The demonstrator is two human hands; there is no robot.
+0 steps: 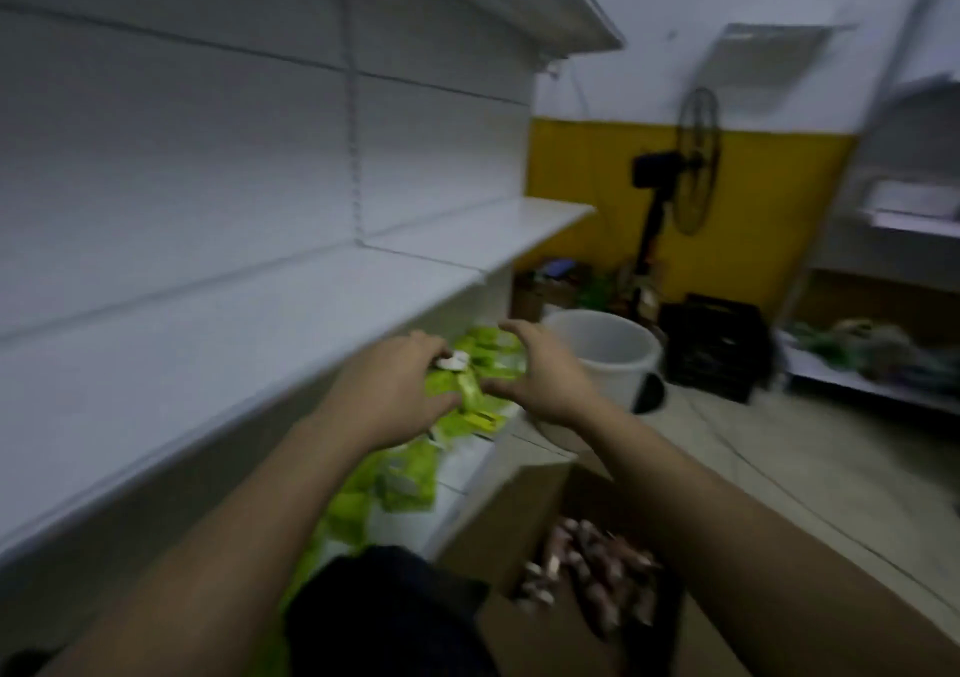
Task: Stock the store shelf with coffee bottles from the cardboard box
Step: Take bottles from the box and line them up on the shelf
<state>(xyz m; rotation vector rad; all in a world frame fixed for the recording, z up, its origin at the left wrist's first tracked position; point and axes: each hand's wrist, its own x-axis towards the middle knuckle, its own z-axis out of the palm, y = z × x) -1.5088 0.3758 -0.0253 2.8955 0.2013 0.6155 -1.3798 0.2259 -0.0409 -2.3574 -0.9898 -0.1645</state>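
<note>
The view is blurred. My left hand (395,385) grips a small coffee bottle (453,362), of which only the white cap shows past my fingers. It is held over the lower shelf (467,463), where green packets (410,479) lie. My right hand (540,375) hovers just right of the bottle with fingers curved and spread, holding nothing. At the bottom right stands the open cardboard box (519,510), with several brown coffee bottles (587,572) lying inside.
A bare white shelf (260,344) runs above the lower one, with another shelf (571,6) higher up. A white bucket (608,349), a black crate (717,344) and a standing fan (691,162) sit ahead by the yellow wall. More shelving (883,385) stands at right.
</note>
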